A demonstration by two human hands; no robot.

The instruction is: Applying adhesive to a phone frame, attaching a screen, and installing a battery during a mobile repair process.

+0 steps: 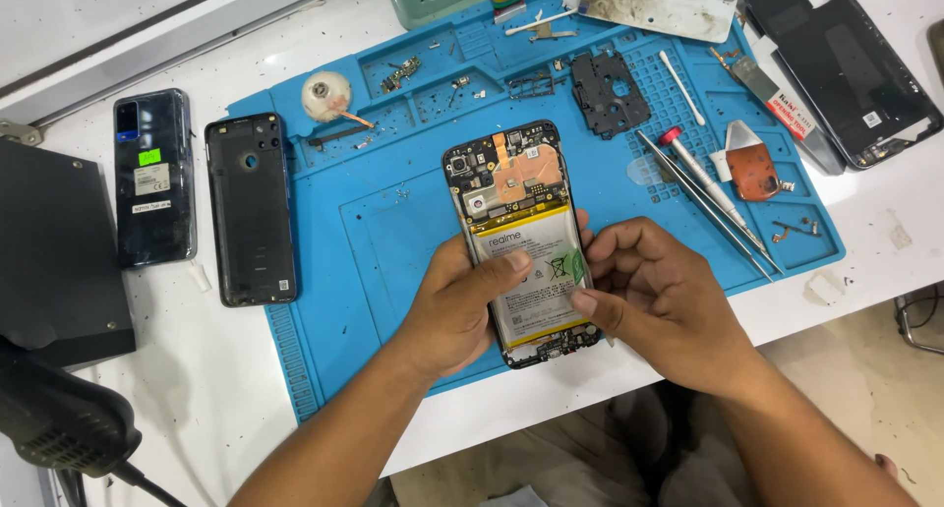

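Gripping the opened phone (521, 234) from both sides: left hand (457, 305) closing on its left edge, thumb pressing the pale battery (531, 271); right hand (654, 296) pinching what is possibly a green pull tab (577, 266). Lying back-cover-off, circuitry showing, on the blue mat (393, 222) over the worktop (197, 389), between both grips.

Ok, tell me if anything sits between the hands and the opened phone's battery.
Nothing visible does. The left hand has its thumb lying on the battery of the opened phone, and the right hand has its fingers at the battery's right edge by a green pull tab. The tweezers lie apart on the blue mat.
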